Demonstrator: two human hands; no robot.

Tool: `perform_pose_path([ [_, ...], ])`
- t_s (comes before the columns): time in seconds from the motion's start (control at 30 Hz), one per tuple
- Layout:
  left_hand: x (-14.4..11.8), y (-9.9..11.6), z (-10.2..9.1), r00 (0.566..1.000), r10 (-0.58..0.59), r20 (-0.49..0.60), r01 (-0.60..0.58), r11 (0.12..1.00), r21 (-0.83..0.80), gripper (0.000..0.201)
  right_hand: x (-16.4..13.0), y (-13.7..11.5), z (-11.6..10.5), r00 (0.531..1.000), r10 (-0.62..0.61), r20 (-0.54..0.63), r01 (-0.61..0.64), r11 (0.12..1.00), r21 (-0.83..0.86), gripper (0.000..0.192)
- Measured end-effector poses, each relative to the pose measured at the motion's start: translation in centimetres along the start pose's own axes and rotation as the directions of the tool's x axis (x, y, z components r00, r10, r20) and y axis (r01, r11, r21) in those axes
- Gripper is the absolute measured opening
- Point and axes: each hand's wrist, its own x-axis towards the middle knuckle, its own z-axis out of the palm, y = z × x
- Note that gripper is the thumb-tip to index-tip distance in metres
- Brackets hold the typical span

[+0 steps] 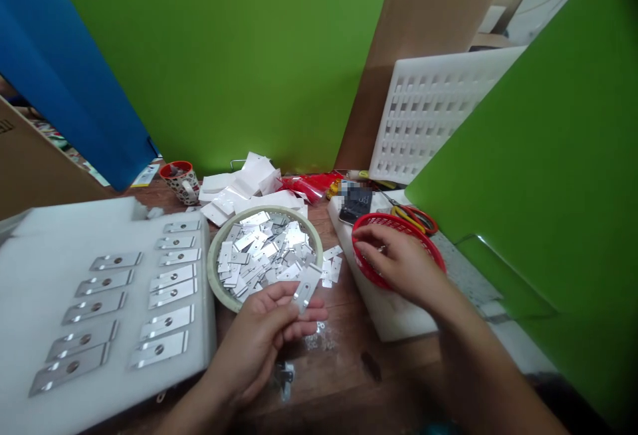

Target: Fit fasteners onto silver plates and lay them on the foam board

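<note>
My left hand (279,322) pinches a flat silver metal plate (308,287) between thumb and fingers. The plate has a hole in its middle and is tilted upward. Just behind it stands a round pale green basket (215,282) heaped with similar loose plates (259,249). My right hand (403,259) reaches over a red plastic basket (433,249), its fingers curled and thumb drawn close to the index finger. The small contents under that hand are mostly hidden. On white foam at the left, several metal plates (169,322) lie in two columns, with round fittings at their holes.
White foam block (14,302) fills the left; another foam slab (393,322) bears the red basket. Behind are a mug (182,186), white papers (244,189), scissors (416,218) and a dark phone-like object (356,206). Green panels (224,56) wall the table. Tiny parts (319,339) lie in front.
</note>
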Motion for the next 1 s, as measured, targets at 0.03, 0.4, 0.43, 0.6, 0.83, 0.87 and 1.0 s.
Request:
perform_pose_path([
  [0.03,-0.1,0.0,0.0,1.0,-0.005,-0.018,0.005,1.0,-0.015,0.023,0.1,1.5,-0.3,0.997,0.068,0.022,-0.064,0.985,-0.157,0.023],
  [0.4,-0.3,0.1,-0.3,0.995,-0.009,-0.097,0.002,0.998,-0.066,0.024,0.9,6.0,-1.1,0.93,0.293,0.224,-0.17,0.88,-0.443,0.016],
  [0.43,-0.4,0.1,-0.4,0.995,-0.009,-0.099,0.003,0.998,-0.069,0.024,0.8,6.1,-1.3,0.945,0.279,0.173,-0.176,0.875,-0.451,0.017],
  [0.6,-0.4,0.2,-0.4,0.997,-0.017,-0.08,0.011,0.997,-0.079,0.022,-1.0,3.1,-1.0,0.976,-0.114,-0.187,0.045,0.939,-0.34,0.013],
  [0.83,-0.4,-0.1,-0.2,1.0,-0.006,0.014,0.007,0.997,-0.077,0.022,-3.3,-4.6,3.5,0.78,-0.611,-0.137,0.6,0.791,-0.115,0.012],
  [0.87,-0.5,-0.1,-0.3,1.0,-0.005,0.009,0.006,0.997,-0.083,0.021,-3.3,-4.9,3.9,0.766,-0.631,-0.126,0.618,0.776,-0.126,0.011],
  [1.0,-0.8,0.0,-0.7,1.0,-0.014,-0.002,0.014,0.994,-0.105,0.017,-3.1,-4.7,4.3,0.723,-0.689,-0.051,0.673,0.719,-0.175,0.011],
])
